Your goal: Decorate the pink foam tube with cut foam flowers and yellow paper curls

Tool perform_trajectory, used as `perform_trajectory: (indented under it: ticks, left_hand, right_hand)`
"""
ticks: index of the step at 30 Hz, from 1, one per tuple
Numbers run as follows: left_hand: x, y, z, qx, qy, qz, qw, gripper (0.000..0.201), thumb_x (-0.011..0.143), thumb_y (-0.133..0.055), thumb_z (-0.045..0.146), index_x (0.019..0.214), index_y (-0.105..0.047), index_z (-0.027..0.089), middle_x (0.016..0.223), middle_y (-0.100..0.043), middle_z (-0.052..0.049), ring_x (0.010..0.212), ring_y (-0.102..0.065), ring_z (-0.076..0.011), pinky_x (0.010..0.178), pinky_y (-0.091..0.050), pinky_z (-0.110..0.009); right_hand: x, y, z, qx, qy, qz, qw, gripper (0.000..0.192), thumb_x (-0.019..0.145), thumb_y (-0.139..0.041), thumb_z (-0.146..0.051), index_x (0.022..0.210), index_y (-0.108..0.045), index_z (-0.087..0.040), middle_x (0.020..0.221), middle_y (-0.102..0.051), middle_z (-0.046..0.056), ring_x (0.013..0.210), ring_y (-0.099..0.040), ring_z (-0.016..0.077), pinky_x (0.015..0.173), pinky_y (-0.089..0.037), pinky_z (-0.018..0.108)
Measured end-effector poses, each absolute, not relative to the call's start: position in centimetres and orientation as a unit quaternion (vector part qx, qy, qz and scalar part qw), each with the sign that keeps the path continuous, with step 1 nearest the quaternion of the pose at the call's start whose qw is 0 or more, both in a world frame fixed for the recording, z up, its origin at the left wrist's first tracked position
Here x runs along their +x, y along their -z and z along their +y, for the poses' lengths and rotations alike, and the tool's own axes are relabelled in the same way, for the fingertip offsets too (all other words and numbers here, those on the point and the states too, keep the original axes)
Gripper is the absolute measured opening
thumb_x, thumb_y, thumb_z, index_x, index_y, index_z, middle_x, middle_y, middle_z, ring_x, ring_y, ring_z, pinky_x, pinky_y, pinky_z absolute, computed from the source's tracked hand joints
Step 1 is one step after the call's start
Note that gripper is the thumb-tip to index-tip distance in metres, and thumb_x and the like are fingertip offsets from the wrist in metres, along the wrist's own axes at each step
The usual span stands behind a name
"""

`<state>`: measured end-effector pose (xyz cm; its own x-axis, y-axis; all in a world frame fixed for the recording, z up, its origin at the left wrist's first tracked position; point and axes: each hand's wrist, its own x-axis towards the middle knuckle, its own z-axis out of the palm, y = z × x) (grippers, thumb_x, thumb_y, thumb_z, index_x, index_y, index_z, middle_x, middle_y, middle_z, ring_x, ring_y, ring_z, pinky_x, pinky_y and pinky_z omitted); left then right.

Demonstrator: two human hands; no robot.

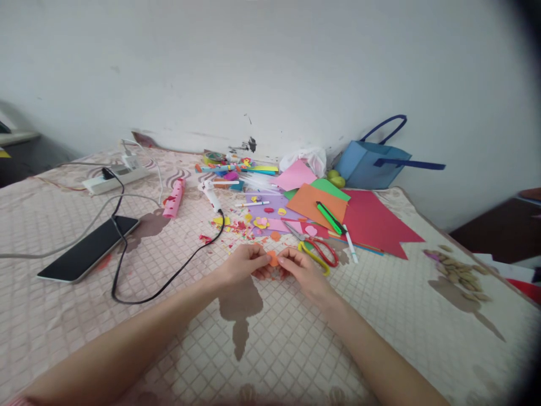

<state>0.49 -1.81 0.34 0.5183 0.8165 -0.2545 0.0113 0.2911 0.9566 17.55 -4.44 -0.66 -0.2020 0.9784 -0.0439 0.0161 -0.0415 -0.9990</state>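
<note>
Between my two hands is a small orange paper cutout point(273, 259), pinched at its left side by my left hand point(248, 263) and at its right side by my right hand point(301, 269). Both hands are closed, thumbs on top, just above the patterned tablecloth point(279, 338). Scissors point(316, 251) with a red and a yellow handle lie right beside my right hand. Beyond my fingers, another orange paper piece point(275, 235) and a pink cutout point(311, 230) rest among colored scraps.
A white glue gun point(210, 196) with a black cord stands left of the scraps. Further left are a tablet point(89, 250) and a power strip point(116, 179). Colored sheets point(376, 225), a green cutter point(330, 218), a marker point(350, 244) and a blue bag point(372, 163) lie to the right.
</note>
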Motion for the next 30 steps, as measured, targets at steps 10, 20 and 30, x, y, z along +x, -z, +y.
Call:
perform_trajectory:
  ticks: [10, 20, 30]
  left_hand:
    - [0.3, -1.0, -1.9, 0.526, -0.283, 0.392, 0.700, 0.027, 0.075, -0.063, 0.037, 0.072, -0.056, 0.012, 0.067, -0.066, -0.004, 0.060, -0.063, -0.0101, 0.060, -0.047, -0.021]
    - [0.3, -0.4, -1.8, 0.525, -0.285, 0.389, 0.702, 0.032, 0.073, -0.065, 0.042, 0.070, -0.056, 0.012, 0.062, -0.065, -0.004, 0.057, -0.062, -0.0105, 0.059, -0.047, -0.022]
    - [-0.7, -1.4, -0.4, 0.546, -0.290, 0.383, 0.686, 0.027, 0.070, -0.071, 0.034, 0.071, -0.057, 0.011, 0.068, -0.067, -0.005, 0.060, -0.062, -0.0110, 0.061, -0.049, -0.023]
  right_hand:
    - [17.6, 0.7, -4.4, -0.467, -0.554, -0.539, 0.430, 0.023, 0.076, -0.060, -0.040, 0.069, -0.056, -0.019, 0.062, -0.055, -0.002, 0.055, -0.049, 0.0106, 0.054, -0.040, 0.025]
    - [18.0, 0.9, -4.4, -0.441, -0.561, -0.554, 0.429, 0.012, 0.077, -0.060, -0.030, 0.072, -0.057, -0.019, 0.065, -0.055, -0.003, 0.058, -0.051, 0.0102, 0.056, -0.041, 0.025]
    - [17.7, 0.8, -3.2, -0.462, -0.554, -0.541, 0.433, 0.019, 0.079, -0.056, -0.037, 0.073, -0.056, -0.018, 0.067, -0.055, -0.001, 0.059, -0.051, 0.0110, 0.055, -0.041, 0.025]
